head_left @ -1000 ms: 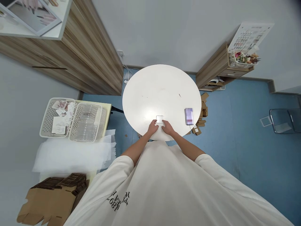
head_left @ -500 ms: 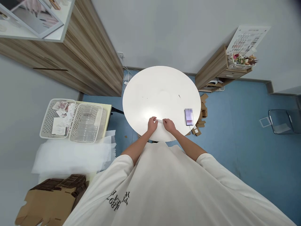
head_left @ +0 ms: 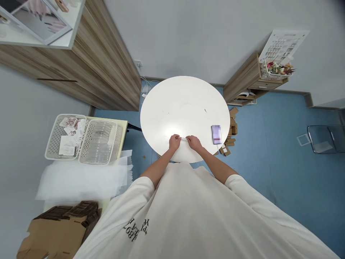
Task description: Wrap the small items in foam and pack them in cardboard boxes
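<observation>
Between my two hands, near the front edge of the round white table (head_left: 185, 93), stretches a thin white strip (head_left: 183, 139). It is too small and pale to tell what it is made of. My left hand (head_left: 175, 141) pinches its left end, fingers closed. At the right end, my right hand (head_left: 193, 142) grips it with the fingers bent. Both hands are just above or on the tabletop; which, I cannot tell. To the right of my right hand lies a phone (head_left: 216, 134) with a purplish, blurred screen and a cable at its lower edge.
On a side table at left are a white basket of cards (head_left: 51, 144), a basket of clear plastic cases (head_left: 113, 158), white sheets (head_left: 81, 180) and flattened cardboard boxes (head_left: 54, 233). Small cardboard boxes (head_left: 232, 127) lie on the floor at right, near a wooden cabinet (head_left: 242, 79).
Hardly anything differs. Both hands keep hold of the white strip in almost the same spot; the view has shifted very slightly.
</observation>
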`<act>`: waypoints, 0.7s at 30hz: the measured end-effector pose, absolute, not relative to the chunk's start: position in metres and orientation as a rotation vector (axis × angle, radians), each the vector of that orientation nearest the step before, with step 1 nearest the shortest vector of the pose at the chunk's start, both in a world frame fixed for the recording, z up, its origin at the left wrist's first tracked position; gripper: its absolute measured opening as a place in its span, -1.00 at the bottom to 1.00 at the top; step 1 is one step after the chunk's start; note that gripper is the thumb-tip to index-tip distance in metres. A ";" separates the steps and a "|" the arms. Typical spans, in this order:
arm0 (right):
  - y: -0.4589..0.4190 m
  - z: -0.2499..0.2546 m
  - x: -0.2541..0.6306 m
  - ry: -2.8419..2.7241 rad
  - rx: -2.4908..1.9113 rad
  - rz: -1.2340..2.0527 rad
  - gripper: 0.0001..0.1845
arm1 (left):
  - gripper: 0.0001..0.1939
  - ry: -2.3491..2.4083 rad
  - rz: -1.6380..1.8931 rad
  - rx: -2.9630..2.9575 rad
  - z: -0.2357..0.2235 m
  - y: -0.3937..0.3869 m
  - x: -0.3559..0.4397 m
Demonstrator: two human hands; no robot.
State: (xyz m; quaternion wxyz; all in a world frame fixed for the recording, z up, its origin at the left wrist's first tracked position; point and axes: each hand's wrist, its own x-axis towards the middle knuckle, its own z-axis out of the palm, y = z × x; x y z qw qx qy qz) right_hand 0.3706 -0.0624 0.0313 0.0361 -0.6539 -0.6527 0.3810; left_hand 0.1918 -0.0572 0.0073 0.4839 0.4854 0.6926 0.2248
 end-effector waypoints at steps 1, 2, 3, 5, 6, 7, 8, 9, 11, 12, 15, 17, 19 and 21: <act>-0.062 0.032 0.371 -2.015 -1.997 1.174 -0.63 | -0.88 1.688 0.554 1.169 0.007 -0.057 0.192; -0.062 0.032 0.372 -2.030 -1.986 1.177 -0.63 | -0.87 1.690 0.563 1.155 0.006 -0.058 0.191; -0.062 0.033 0.372 -2.050 -1.973 1.180 -0.64 | -0.86 1.693 0.572 1.140 0.006 -0.059 0.191; -0.061 0.035 0.372 -2.110 -1.962 1.183 -0.65 | -0.85 1.702 0.586 1.116 0.005 -0.060 0.192; -0.061 0.036 0.371 -2.152 -1.964 1.179 -0.67 | -0.85 1.705 0.591 1.110 0.005 -0.060 0.192; -0.060 0.037 0.370 -2.206 -1.969 1.168 -0.68 | -0.86 1.708 0.594 1.104 0.005 -0.061 0.192; -0.060 0.039 0.369 -2.268 -1.979 1.149 -0.69 | -0.88 1.714 0.597 1.099 0.005 -0.061 0.193; -0.060 0.040 0.368 -2.335 -1.993 1.118 -0.70 | -0.89 1.720 0.601 1.092 0.005 -0.061 0.193; -0.060 0.042 0.365 -2.468 -2.016 1.037 -0.71 | -0.91 1.737 0.617 1.068 0.005 -0.060 0.195; -0.060 0.043 0.363 -2.524 -2.018 0.998 -0.70 | -0.92 1.743 0.629 1.054 0.004 -0.059 0.196; -0.061 0.043 0.359 -2.591 -2.023 0.918 -0.69 | -0.90 1.733 0.660 1.020 0.003 -0.059 0.199; -0.060 0.042 0.358 -2.535 -2.062 0.910 -0.67 | -0.81 1.707 0.677 1.018 0.002 -0.062 0.200; -0.059 0.039 0.359 -2.408 -2.122 0.943 -0.66 | -0.69 1.677 0.698 1.011 -0.001 -0.067 0.200; -0.056 0.033 0.362 -2.248 -2.134 1.008 -0.63 | -0.62 1.646 0.706 0.995 -0.006 -0.074 0.198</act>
